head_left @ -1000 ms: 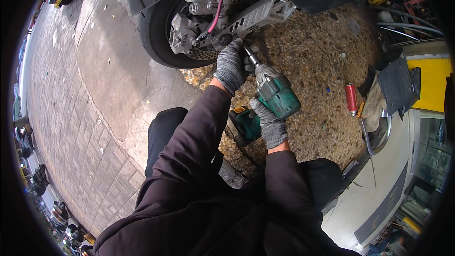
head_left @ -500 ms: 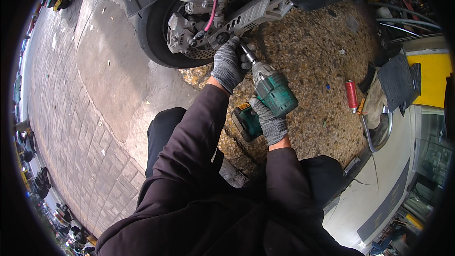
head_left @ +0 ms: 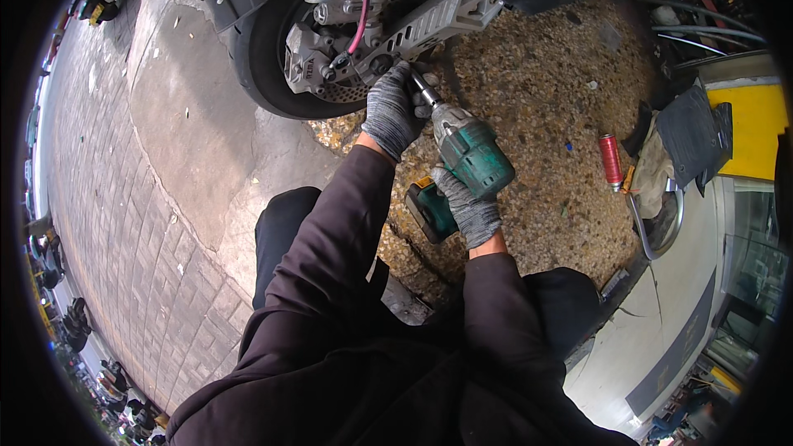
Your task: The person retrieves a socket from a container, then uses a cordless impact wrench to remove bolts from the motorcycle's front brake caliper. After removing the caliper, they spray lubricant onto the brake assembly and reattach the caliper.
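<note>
My right hand (head_left: 468,208), in a grey knit glove, grips the handle of a green cordless impact wrench (head_left: 467,157). The tool's socket tip points up-left at the silver swingarm (head_left: 438,16) of a motorcycle, beside the rear wheel (head_left: 264,74) and its brake disc. My left hand (head_left: 395,111), also gloved, is wrapped around the front of the tool's shaft right at the swingarm. Both dark sleeves come up from the lower edge; my knees are bent below.
A red spray can (head_left: 611,161) lies on the pebbled floor to the right, next to a heap of dark rags (head_left: 690,136) and a metal bowl. A yellow block (head_left: 752,120) sits at the far right. Grey paving stretches left.
The picture has shifted slightly; the wheel and swingarm sit a little lower. Both hands keep the same grip on the wrench at the swingarm.
</note>
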{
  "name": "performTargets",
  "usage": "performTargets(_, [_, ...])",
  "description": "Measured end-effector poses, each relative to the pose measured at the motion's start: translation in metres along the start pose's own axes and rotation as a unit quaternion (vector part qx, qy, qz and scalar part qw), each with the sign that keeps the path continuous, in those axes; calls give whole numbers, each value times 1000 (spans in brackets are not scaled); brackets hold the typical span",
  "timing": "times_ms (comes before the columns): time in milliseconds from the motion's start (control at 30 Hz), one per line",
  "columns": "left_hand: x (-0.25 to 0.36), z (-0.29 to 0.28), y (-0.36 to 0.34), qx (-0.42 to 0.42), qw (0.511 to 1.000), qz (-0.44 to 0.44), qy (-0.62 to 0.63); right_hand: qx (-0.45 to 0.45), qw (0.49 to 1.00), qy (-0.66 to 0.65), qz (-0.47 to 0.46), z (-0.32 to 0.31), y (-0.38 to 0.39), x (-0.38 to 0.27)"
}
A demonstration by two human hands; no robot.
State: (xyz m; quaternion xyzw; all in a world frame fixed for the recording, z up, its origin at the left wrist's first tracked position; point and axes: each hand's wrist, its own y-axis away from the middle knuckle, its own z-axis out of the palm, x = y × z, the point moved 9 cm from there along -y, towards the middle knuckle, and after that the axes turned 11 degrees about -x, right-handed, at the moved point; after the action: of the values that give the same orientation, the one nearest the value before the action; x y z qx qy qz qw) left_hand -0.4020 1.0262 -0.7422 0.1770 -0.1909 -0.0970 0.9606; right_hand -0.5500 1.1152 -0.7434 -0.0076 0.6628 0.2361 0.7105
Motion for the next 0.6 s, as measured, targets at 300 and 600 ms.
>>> performTargets(300, [1,2,2,0,1000,1,-6,-27,997,74,-11,2,0,-7])
performTargets(600, [1,0,0,0,1000,8,-2,-28,995,85,-35,2,0,-5])
